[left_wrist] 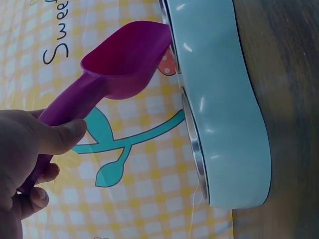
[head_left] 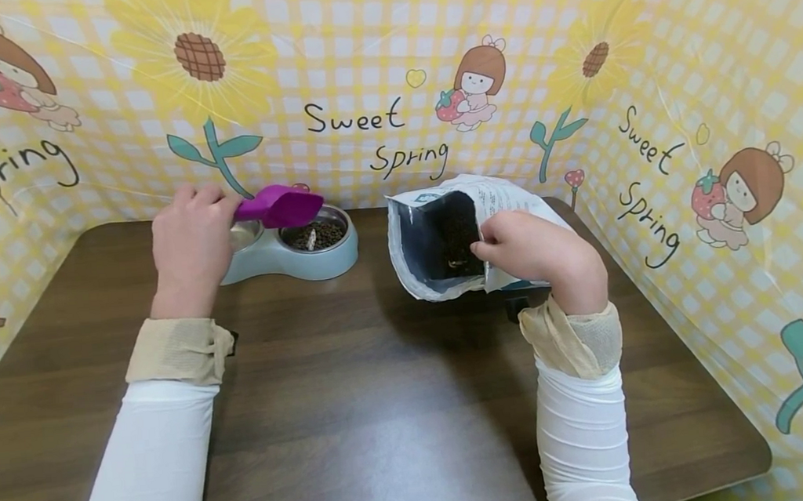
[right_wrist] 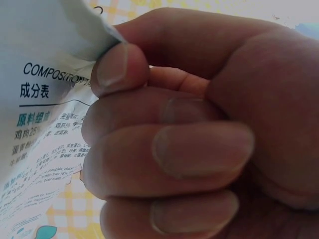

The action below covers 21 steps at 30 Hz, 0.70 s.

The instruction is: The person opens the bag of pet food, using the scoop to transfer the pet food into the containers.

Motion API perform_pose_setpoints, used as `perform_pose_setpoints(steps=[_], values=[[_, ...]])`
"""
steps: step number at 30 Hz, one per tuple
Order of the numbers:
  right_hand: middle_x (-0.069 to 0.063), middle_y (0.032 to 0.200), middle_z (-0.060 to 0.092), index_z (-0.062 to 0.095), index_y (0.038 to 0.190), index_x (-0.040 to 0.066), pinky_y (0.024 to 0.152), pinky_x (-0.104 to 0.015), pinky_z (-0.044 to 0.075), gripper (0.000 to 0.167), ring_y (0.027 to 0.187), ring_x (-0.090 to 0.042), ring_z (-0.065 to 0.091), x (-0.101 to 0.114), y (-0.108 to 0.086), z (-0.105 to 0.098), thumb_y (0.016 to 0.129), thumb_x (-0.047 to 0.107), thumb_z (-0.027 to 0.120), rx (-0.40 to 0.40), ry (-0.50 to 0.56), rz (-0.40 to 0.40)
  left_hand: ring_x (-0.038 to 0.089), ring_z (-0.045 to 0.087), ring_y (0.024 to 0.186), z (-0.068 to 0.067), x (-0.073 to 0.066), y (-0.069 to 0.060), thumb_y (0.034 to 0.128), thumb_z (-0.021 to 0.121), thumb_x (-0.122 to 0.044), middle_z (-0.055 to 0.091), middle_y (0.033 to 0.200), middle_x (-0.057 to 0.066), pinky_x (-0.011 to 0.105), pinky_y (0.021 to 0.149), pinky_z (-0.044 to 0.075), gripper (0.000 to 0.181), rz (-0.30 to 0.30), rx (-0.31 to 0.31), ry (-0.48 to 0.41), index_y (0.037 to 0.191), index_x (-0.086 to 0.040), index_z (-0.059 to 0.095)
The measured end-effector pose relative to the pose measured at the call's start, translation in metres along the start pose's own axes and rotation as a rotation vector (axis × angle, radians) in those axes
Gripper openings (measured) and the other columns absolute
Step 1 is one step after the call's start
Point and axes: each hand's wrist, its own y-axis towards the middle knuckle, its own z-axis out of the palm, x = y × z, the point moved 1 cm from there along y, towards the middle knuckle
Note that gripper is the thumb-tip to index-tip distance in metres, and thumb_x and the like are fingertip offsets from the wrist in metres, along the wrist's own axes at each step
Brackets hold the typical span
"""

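My left hand grips the handle of a purple scoop, its bowl held over the right side of a pale blue double pet bowl. Brown kibble fills the right-hand dish, with a light-coloured piece on top. In the left wrist view the scoop is tilted, its tip near the bowl's rim. My right hand pinches the edge of a white food bag, whose mouth faces me with dark contents inside. Printed text on the bag shows in the right wrist view.
The brown wooden table runs beneath everything. A yellow checked cloth with flowers and figures stands behind and at both sides. A small black object lies under the right wrist, partly hidden.
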Motion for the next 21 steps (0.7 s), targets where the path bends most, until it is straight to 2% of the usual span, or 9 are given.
perform_pose_setpoints(steps=[2,7,11,16,21], values=[[0.005,0.065,0.038,0.049,0.064,0.016,0.069,-0.032,0.041,0.046,0.064,-0.017,0.047,0.000,0.000,0.000,0.109,0.020,0.057,0.000,-0.001,-0.002,0.049,0.066,0.101,-0.002,0.001,0.000,0.0865,0.072,0.007,0.077,0.107,0.023,0.069,0.066,0.057,0.026,-0.019,0.011,-0.004,0.111,0.000,0.078],[0.005,0.064,0.037,0.048,0.063,0.017,0.068,-0.032,0.040,0.047,0.063,-0.016,0.046,0.001,0.000,0.000,0.109,0.020,0.056,0.004,0.001,-0.002,0.053,0.069,0.099,-0.007,0.005,0.001,0.0961,0.072,0.001,0.078,0.111,0.028,0.070,0.066,0.056,0.018,-0.056,0.010,-0.001,0.114,0.003,0.076],[0.006,0.064,0.037,0.047,0.064,0.017,0.068,-0.032,0.040,0.047,0.063,-0.016,0.046,0.002,0.000,0.000,0.110,0.021,0.056,0.005,0.002,0.000,0.055,0.069,0.094,-0.011,0.010,0.001,0.1024,0.070,-0.008,0.076,0.112,0.032,0.071,0.066,0.055,0.021,-0.106,0.051,-0.001,0.117,0.006,0.072],[0.006,0.064,0.037,0.048,0.064,0.017,0.069,-0.032,0.041,0.047,0.063,-0.016,0.046,0.002,0.000,0.000,0.110,0.021,0.056,0.001,0.001,-0.002,0.059,0.066,0.093,-0.016,0.013,0.003,0.1078,0.065,-0.019,0.071,0.113,0.036,0.074,0.068,0.053,0.031,-0.143,0.162,-0.010,0.120,0.009,0.065],[0.006,0.064,0.038,0.049,0.064,0.017,0.069,-0.032,0.040,0.047,0.063,-0.016,0.046,0.002,0.000,0.000,0.110,0.022,0.056,0.000,0.001,-0.009,0.061,0.063,0.094,-0.020,0.018,0.006,0.1123,0.054,-0.024,0.066,0.112,0.036,0.074,0.071,0.051,0.034,-0.146,0.346,-0.030,0.120,0.008,0.057]])
